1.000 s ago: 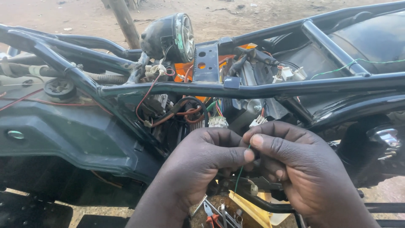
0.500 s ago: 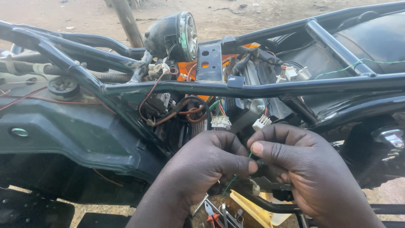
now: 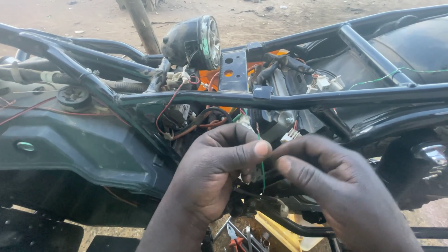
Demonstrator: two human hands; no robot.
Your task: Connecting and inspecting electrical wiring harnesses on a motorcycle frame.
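Two hands [image 3: 268, 161] pinching green wire [image 3: 262, 163], crowded under black frame bar [image 3: 280, 99]

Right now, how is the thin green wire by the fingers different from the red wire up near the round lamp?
The green wire is thin and runs nearly straight up and down between the left hand and right hand. The red wire looks thicker, curves in a loop, and no hand touches it. Both belong to the black motorcycle frame's wiring.
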